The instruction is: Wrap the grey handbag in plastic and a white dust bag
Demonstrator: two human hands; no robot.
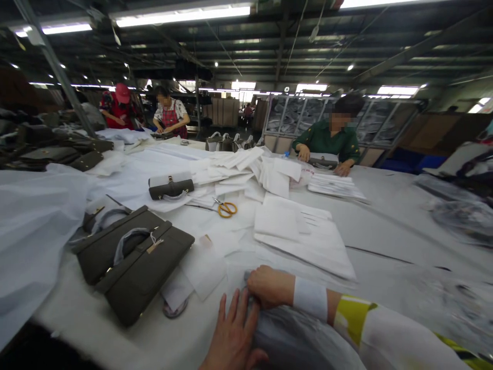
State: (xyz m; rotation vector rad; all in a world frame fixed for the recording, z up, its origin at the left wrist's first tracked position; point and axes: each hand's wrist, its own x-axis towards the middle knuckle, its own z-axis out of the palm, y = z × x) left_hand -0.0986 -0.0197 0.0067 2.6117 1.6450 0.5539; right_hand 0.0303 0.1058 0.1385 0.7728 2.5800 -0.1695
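At the near edge of the table, a dark grey item under clear plastic (304, 336) lies beneath my hands. My left hand (234, 329) rests flat on its left side, fingers stretched and slightly apart. Curled into a fist, my right hand (269, 285) grips the plastic at the far left corner; a white band circles that wrist. The item's lower part runs out of view. To the left, two dark olive handbags (150, 267) lie overlapped, their handles wrapped. Loose white paper sheets (204, 264) are just beyond my hands.
Yellow-handled scissors (226, 208) lie mid-table near a small olive bag (171, 186). Stacked white sheets (304, 231) stand ahead, clear plastic bags (458, 303) to the right. Across the table, a person in green (327, 141) handles a bag; other people (169, 115) work far left.
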